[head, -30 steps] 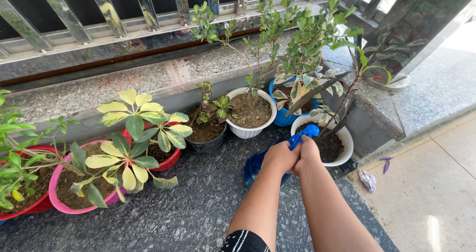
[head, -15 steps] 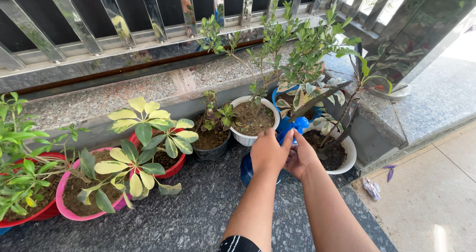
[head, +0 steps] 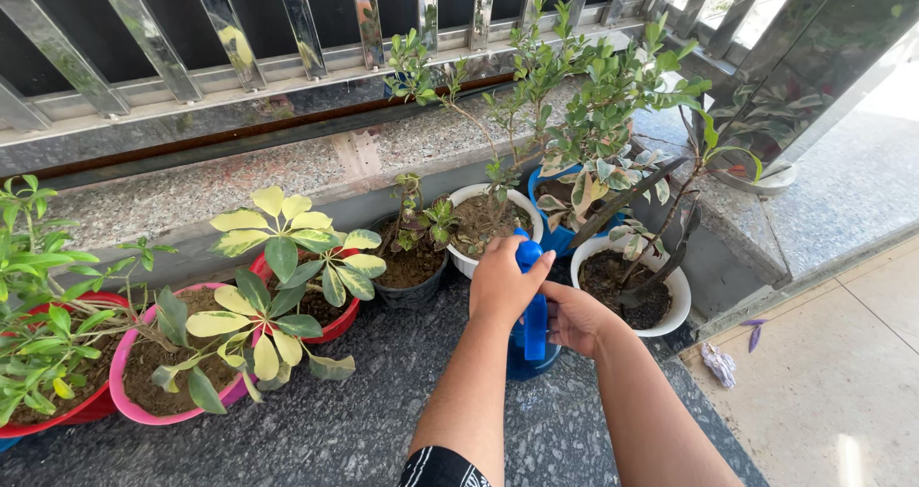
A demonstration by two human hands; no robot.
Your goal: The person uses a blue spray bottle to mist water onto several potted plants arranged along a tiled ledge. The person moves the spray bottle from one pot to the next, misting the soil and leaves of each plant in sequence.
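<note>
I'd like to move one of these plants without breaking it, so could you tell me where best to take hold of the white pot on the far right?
Grip the white pot by its rim and wall, low, with both hands, coming from the front floor side. Its stems lean out over the top, and the blue pot crowds it behind.

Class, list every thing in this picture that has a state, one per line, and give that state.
Blue spray bottle: upright on the dark stone, held in both hands.
Left hand: closed over the bottle's top.
Right hand: gripping the bottle's side.
White pot: upright, filled with dark soil.
Black pot: upright, small plant.
Pink pot: upright, yellow-green leaves.
</note>
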